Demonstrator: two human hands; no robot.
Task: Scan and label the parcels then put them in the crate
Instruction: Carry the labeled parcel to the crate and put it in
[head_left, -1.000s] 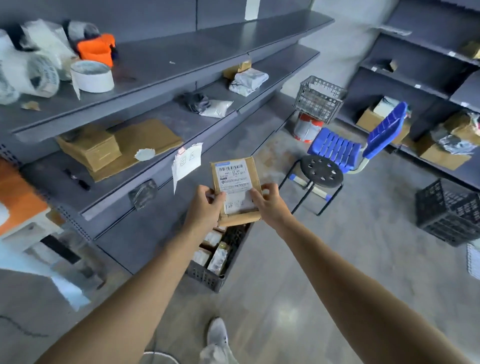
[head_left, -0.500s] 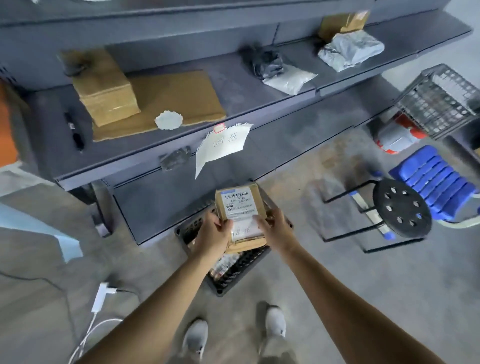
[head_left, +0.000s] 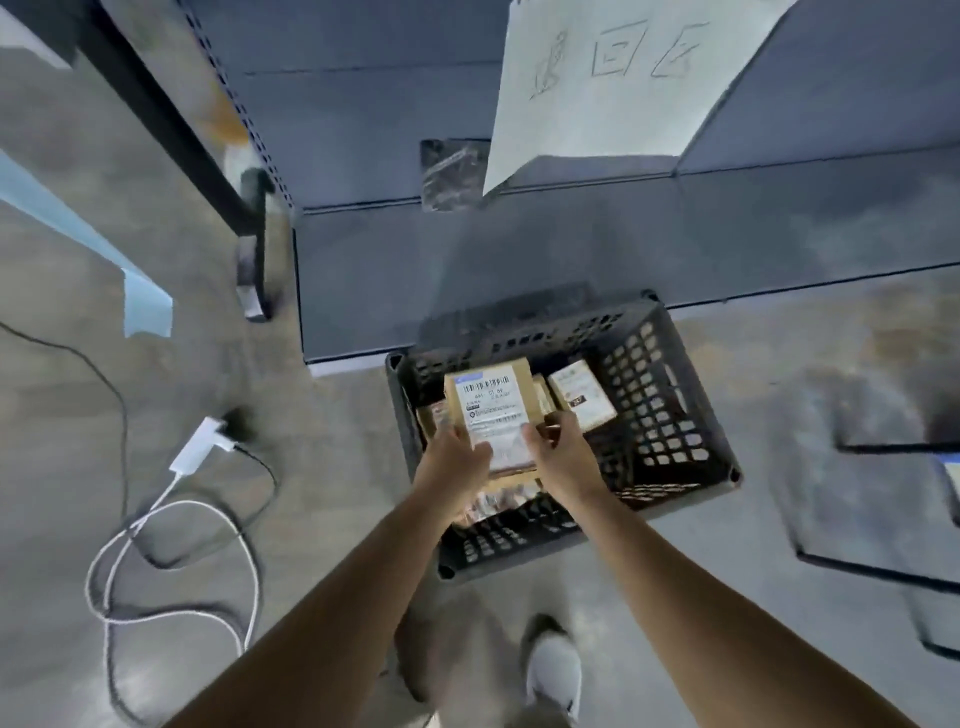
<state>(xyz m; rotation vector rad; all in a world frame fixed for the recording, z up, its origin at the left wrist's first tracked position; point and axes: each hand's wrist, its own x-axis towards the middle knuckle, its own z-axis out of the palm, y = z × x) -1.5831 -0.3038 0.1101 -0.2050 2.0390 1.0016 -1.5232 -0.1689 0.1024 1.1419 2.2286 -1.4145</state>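
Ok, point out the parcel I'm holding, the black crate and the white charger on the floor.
parcel (head_left: 491, 410), head view, on its white shipping label.
black crate (head_left: 670, 410), head view, on its right perforated wall.
white charger (head_left: 200, 449), head view, on the middle of its body.

Crate (head_left: 670, 415) right side free, parcels (head_left: 579, 397) left.

1. A parcel storeroom or small warehouse, seen looking down toward the floor.
2. Grey metal shelving (head_left: 519, 260) with perforated uprights stands ahead; a handwritten paper sign (head_left: 613, 88) hangs from a shelf edge.
3. A black plastic crate (head_left: 670, 410) holding barcode-labelled parcels (head_left: 582, 400) sits on the bare concrete floor (head_left: 322, 493).
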